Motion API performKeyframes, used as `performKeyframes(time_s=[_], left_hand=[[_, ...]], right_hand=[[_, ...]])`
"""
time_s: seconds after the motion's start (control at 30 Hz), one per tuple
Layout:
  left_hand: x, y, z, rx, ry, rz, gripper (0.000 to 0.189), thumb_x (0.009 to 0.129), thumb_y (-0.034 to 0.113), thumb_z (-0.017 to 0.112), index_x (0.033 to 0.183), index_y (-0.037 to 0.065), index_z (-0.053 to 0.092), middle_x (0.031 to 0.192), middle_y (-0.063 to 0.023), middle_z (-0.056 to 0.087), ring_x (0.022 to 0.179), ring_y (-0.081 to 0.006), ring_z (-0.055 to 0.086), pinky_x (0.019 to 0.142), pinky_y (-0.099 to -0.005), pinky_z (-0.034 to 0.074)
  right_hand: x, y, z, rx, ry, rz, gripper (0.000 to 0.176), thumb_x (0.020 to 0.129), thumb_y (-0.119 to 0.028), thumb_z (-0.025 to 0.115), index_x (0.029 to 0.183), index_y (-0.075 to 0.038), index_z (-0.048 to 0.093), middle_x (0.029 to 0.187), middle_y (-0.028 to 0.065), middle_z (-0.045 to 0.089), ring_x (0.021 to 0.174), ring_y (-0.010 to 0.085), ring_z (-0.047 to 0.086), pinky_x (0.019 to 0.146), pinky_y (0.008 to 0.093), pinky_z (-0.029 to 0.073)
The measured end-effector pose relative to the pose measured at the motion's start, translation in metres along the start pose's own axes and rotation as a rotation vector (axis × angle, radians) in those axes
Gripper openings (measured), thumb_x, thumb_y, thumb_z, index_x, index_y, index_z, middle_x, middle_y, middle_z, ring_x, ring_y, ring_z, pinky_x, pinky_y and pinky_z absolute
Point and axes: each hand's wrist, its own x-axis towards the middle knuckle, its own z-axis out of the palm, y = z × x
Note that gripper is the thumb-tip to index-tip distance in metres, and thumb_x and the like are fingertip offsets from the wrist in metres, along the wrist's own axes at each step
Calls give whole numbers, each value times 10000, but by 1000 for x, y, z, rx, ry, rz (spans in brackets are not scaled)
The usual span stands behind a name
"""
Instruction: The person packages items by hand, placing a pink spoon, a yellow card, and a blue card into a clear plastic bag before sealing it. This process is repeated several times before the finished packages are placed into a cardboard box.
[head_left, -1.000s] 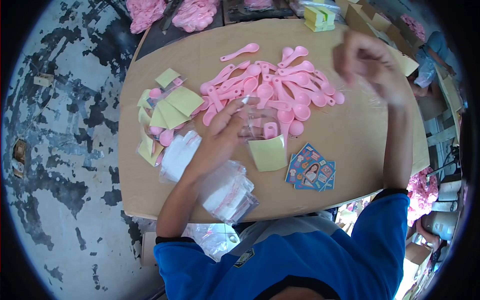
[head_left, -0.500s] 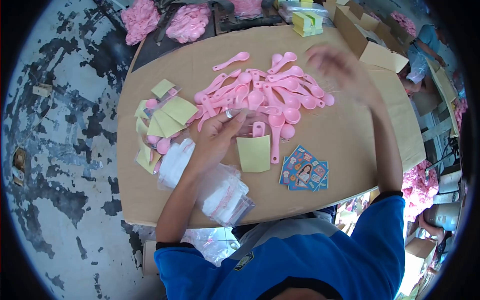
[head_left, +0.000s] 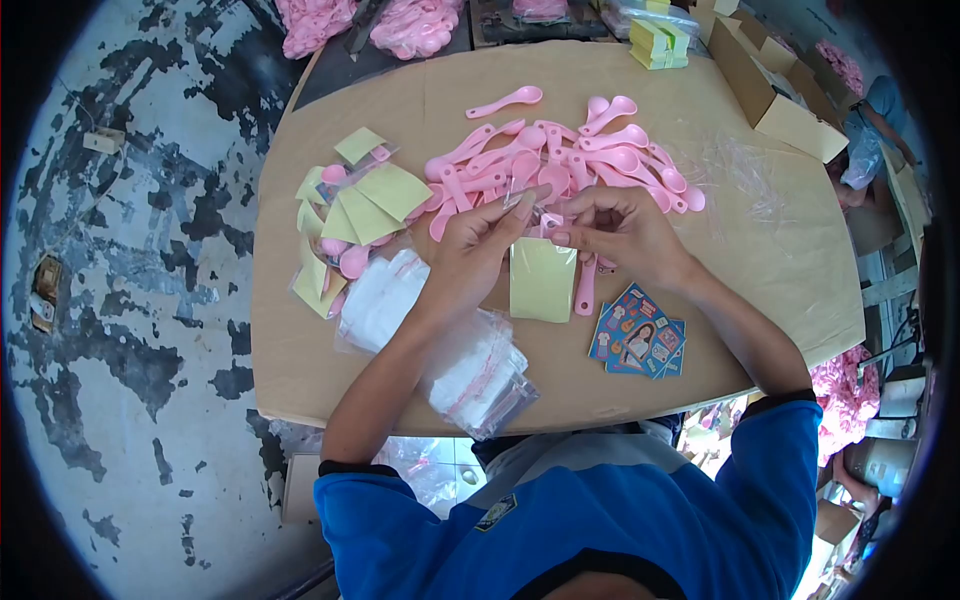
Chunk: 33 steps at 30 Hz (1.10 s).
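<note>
In the middle of the table, my left hand (head_left: pixel 482 238) pinches the top of a small clear plastic bag. A pale yellow card (head_left: pixel 543 282) shows inside the bag, with a pink spoon handle at its upper end. My right hand (head_left: pixel 630 235) is closed at the bag's upper right edge, thumb and fingers pressed together on the plastic. Just behind both hands lies a heap of pink measuring spoons (head_left: pixel 610 160). Left of my left hand are bagged spoons with yellow cards (head_left: pixel 392 190). A stack of empty clear bags (head_left: pixel 475 375) lies under my left forearm.
Blue printed cards (head_left: pixel 640 335) lie near my right forearm. Thin clear plastic strips (head_left: pixel 745 180) are scattered at the right. A bundle of yellow cards (head_left: pixel 658 45) and an open cardboard box (head_left: pixel 775 90) stand at the back. Another person (head_left: pixel 880 125) is at the far right.
My right hand has come down from the upper right to the bag's top and closed on it. My left hand still holds the bag. The camera view has shifted slightly.
</note>
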Motion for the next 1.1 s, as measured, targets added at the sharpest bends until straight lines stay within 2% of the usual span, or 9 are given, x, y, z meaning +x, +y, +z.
performKeyframes(time_s=[0.23, 0.33, 0.43, 0.53, 0.73, 0.83, 0.93, 1.03, 1.1], left_hand=[[4, -6, -5, 71, -60, 84, 364, 1002, 223, 502, 1315, 41, 545, 1042, -44, 668, 872, -84, 643, 717, -245, 550], [0, 7, -4, 52, -104, -63, 366, 994, 209, 517, 1319, 42, 543, 1083, -54, 661, 937, -102, 638, 765, -252, 540], [-1, 6, -7, 269, -117, 65, 345, 986, 191, 530, 1292, 37, 563, 1108, -59, 654, 983, -120, 626, 815, -273, 529], [0, 10, -14, 289, -153, 65, 262, 984, 113, 496, 1203, 21, 606, 1101, -54, 646, 1026, -132, 608, 859, -286, 512], [0, 14, -19, 381, -273, 130, 251, 925, -47, 407, 1077, 8, 599, 1061, -53, 619, 1026, -130, 586, 855, -268, 476], [3, 10, -23, 525, -310, 219, 240, 915, -55, 411, 1058, 5, 594, 1052, -52, 613, 972, -123, 582, 851, -265, 466], [3, 13, -25, 561, -326, 132, 190, 898, -56, 439, 1007, 7, 581, 958, -37, 587, 915, -111, 569, 837, -254, 461], [5, 12, -27, 308, -343, 121, 86, 914, -18, 479, 943, 23, 549, 851, -5, 523, 867, -73, 541, 790, -237, 455], [4, 10, -24, 420, -310, 155, 47, 902, 1, 546, 903, 37, 515, 824, 12, 488, 869, -57, 538, 741, -233, 454]], right_hand=[[2, 7, -4, 19, 10, -32, 221, 905, -189, 668, 1068, -42, 688, 729, -7, 647, 641, 11, 556, 560, 195, 442], [2, 7, -12, -29, -77, 3, 232, 913, -134, 642, 1103, -3, 669, 909, 37, 692, 769, 48, 600, 664, 218, 493], [3, 14, -13, -30, -8, -95, 227, 924, -180, 643, 1104, -50, 689, 734, -17, 635, 658, 25, 536, 584, 210, 424], [1, 13, -17, -22, -6, -131, 214, 907, -87, 618, 1102, -43, 695, 746, -14, 633, 669, 25, 519, 594, 209, 414], [8, 23, -33, -263, -89, -599, 358, 717, 86, 569, 999, -57, 738, 842, 50, 694, 781, 153, 581, 750, 297, 469], [5, 20, -36, -296, -124, -549, 344, 686, 86, 598, 952, -71, 750, 876, 64, 704, 824, 212, 585, 807, 337, 471], [4, 18, -35, -338, -124, -586, 341, 684, 85, 597, 945, -74, 750, 858, 61, 697, 831, 208, 581, 797, 336, 474], [3, 15, -34, -400, -121, -597, 342, 678, 86, 598, 936, -77, 753, 854, 61, 690, 844, 210, 580, 802, 336, 474], [3, 13, -35, -480, -114, -642, 314, 683, 64, 597, 928, -68, 742, 849, 65, 684, 850, 214, 578, 789, 339, 480]])
